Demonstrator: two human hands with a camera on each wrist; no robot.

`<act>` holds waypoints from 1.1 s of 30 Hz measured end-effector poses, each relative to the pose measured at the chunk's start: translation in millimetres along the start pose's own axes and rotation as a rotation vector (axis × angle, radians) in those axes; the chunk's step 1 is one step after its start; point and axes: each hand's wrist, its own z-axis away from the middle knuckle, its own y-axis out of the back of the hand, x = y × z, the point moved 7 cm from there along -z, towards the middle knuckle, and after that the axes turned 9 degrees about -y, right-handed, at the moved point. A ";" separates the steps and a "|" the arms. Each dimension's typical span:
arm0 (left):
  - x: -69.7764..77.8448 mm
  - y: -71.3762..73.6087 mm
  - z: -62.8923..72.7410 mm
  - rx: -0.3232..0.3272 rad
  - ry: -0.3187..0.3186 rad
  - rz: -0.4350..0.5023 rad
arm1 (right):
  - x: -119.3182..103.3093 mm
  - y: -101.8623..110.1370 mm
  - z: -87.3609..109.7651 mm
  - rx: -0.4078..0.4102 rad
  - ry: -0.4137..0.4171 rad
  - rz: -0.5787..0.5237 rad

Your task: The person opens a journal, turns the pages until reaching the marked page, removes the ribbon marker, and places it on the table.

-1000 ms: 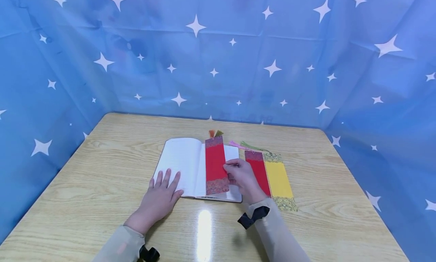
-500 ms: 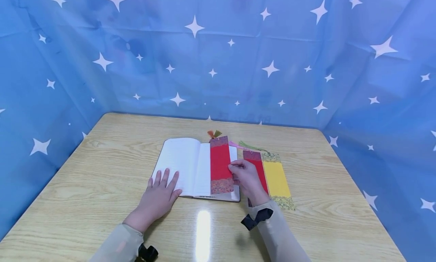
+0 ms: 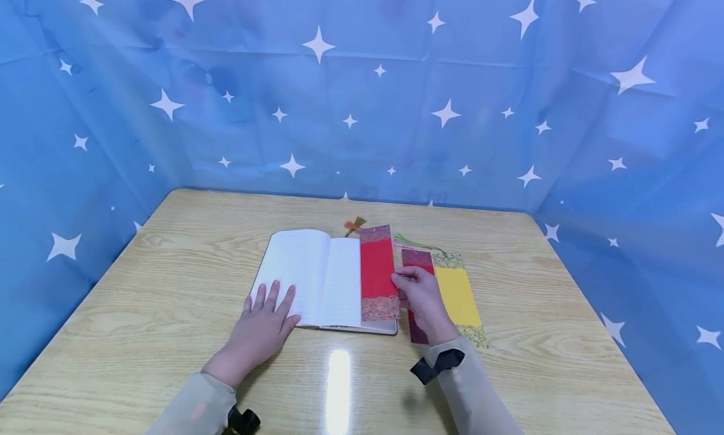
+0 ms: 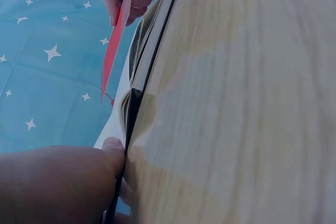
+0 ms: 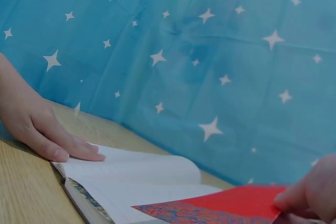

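Note:
An open notebook with pale lined pages lies on the table. My left hand rests spread on the lower left of its left page, fingers straight. With thumb and fingers my right hand pinches the right edge of a red bookmark with patterned ends and a tassel at its top. In the left wrist view this bookmark stands tilted, raised above the page. Under and beside my right hand lies a second red bookmark, partly hidden, and right of it a yellow bookmark.
The wooden table stretches round the notebook on every side. A green tassel trails behind the two lying bookmarks. Behind the table hangs a blue cloth with white stars. Glare shows near the table's front.
My right hand has moved to the right, carrying the red bookmark across the right page towards the notebook's right edge. More of the right page shows. My left hand has stayed in place.

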 end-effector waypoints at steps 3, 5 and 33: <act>0.5 0.6 0.5 0.003 -0.002 0.000 | 0.4 5.8 -0.3 0.004 -0.002 -0.009; 0.9 0.9 0.8 0.006 -0.004 -0.004 | 1.5 9.2 -0.2 0.008 -0.005 -0.006; -0.6 -1.8 0.0 0.011 -0.005 -0.024 | 8.6 66.1 3.1 0.069 -0.045 -0.065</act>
